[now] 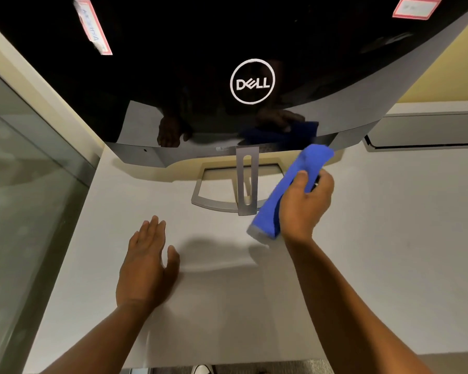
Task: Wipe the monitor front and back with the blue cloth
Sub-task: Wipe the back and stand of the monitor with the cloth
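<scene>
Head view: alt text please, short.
A right hand grips a folded blue cloth near the lower edge of a glossy black monitor. The left hand lies open, palm down, over the white desk.

Even, fairly bright light is cast from above, soft shadows are thrown on the white desk, dim reflections are shown in the glossy monitor, and straight edges are bowed by wide-angle distortion.
</scene>
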`<state>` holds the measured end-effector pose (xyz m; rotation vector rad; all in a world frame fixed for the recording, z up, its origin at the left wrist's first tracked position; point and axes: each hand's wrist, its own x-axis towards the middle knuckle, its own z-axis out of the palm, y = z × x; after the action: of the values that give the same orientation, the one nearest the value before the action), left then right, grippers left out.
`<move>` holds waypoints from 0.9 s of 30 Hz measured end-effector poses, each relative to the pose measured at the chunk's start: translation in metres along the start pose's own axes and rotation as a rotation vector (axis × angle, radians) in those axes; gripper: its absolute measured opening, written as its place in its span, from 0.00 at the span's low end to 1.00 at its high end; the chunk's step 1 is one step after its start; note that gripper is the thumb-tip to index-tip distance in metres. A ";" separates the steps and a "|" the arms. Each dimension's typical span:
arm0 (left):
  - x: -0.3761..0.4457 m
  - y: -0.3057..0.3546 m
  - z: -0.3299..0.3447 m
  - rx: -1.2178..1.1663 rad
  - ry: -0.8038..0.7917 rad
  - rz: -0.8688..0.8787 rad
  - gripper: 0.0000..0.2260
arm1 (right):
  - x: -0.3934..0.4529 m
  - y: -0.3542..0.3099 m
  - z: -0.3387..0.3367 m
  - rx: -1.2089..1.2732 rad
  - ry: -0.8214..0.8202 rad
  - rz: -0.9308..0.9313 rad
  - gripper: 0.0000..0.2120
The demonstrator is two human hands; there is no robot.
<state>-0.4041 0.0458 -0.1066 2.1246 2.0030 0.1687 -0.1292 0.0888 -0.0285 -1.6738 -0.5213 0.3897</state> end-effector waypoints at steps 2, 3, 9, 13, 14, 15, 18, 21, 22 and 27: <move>0.000 -0.001 0.001 0.001 0.001 -0.001 0.27 | -0.001 -0.020 0.005 0.153 0.029 -0.063 0.04; 0.000 -0.001 0.001 0.001 0.003 -0.001 0.27 | -0.001 -0.030 0.009 0.206 0.011 -0.109 0.04; 0.000 0.002 -0.001 -0.011 -0.001 0.000 0.27 | -0.004 -0.068 0.036 0.139 -0.103 -0.502 0.06; 0.000 0.000 0.001 -0.011 -0.008 -0.010 0.28 | -0.025 -0.068 0.045 0.034 -0.332 -0.636 0.04; 0.000 -0.001 0.001 -0.009 -0.008 -0.007 0.29 | -0.028 -0.067 0.045 0.014 -0.355 -0.650 0.04; 0.000 -0.001 0.002 -0.008 -0.005 -0.004 0.29 | -0.028 -0.067 0.045 -0.006 -0.372 -0.668 0.05; -0.001 -0.001 0.002 -0.019 -0.003 0.004 0.31 | -0.019 -0.065 0.037 -0.048 -0.411 -0.722 0.07; -0.002 0.001 -0.001 -0.032 -0.002 -0.001 0.31 | 0.000 -0.060 0.028 -0.026 -0.215 -0.609 0.07; -0.002 0.002 -0.003 -0.037 -0.002 -0.003 0.31 | 0.008 -0.059 0.025 -0.013 -0.109 -0.525 0.07; -0.002 0.004 -0.005 -0.047 -0.024 -0.012 0.28 | 0.028 -0.062 0.021 0.002 0.087 -0.265 0.13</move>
<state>-0.4017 0.0441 -0.1012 2.0758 1.9778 0.1853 -0.1248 0.1288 0.0299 -1.5866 -0.6679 0.1234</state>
